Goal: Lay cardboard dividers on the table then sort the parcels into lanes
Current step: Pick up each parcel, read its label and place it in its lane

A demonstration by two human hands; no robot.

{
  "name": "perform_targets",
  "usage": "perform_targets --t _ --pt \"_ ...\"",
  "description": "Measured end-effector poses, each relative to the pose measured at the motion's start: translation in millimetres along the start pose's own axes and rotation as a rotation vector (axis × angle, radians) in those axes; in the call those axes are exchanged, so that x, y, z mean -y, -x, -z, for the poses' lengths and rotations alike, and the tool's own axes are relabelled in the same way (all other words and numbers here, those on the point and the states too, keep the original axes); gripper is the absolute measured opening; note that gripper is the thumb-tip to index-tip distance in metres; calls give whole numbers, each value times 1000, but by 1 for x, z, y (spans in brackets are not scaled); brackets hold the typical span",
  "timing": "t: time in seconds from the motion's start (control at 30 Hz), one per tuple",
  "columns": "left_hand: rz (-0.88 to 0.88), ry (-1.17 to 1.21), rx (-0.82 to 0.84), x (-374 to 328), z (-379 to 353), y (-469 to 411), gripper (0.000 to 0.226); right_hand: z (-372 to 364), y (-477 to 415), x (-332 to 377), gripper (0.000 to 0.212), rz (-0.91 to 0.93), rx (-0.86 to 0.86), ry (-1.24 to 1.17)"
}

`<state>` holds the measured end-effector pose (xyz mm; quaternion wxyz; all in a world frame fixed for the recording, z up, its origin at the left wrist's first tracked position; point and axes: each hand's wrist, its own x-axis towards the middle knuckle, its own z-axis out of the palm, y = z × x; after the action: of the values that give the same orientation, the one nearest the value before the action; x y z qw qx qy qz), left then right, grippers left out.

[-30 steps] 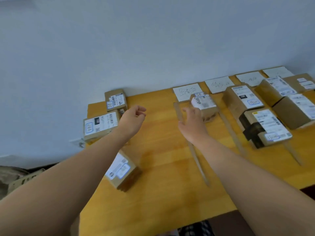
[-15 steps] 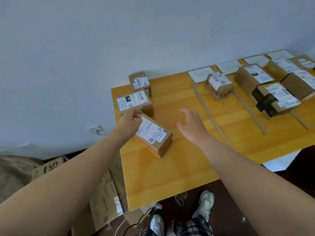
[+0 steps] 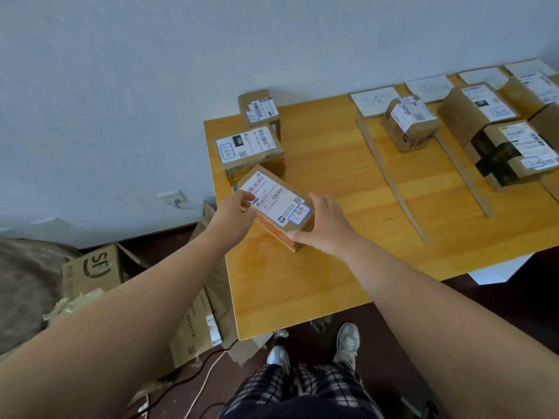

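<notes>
At centre-left of the frame, by the table's (image 3: 302,282) left edge, the left hand (image 3: 234,211) curls its fingers over the upper-left end of the labelled parcel (image 3: 273,204). Its long axis runs from upper left to lower right, and the right hand (image 3: 325,225) clasps the lower-right end, thumb along the near edge, other fingers hidden behind. The lanes beyond the first divider (image 3: 390,179) lie farther right, nearer the right hand, which half a second ago hovered spread, apart from the parcel.
</notes>
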<state>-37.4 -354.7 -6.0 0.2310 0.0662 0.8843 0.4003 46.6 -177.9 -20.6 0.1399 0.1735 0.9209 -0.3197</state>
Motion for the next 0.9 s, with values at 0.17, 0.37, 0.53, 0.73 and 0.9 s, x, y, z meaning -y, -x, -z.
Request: perform_targets --t 0.17,0.37,0.53,0.73,0.9 --pt "62 1 30 10 -8 -2 36 -11 -6 -2 132 -30 55 175" --pt "143 30 68 8 -9 -5 37 -23 -18 3 131 -22 15 204" --pt "238 184 148 3 -8 -7 48 -14 -13 1 119 36 -63 92" --pt "273 474 382 -24 -4 3 107 25 17 1 118 78 -260 -78" --pt "47 685 357 -73 2 8 100 58 32 23 116 195 -475 -307"
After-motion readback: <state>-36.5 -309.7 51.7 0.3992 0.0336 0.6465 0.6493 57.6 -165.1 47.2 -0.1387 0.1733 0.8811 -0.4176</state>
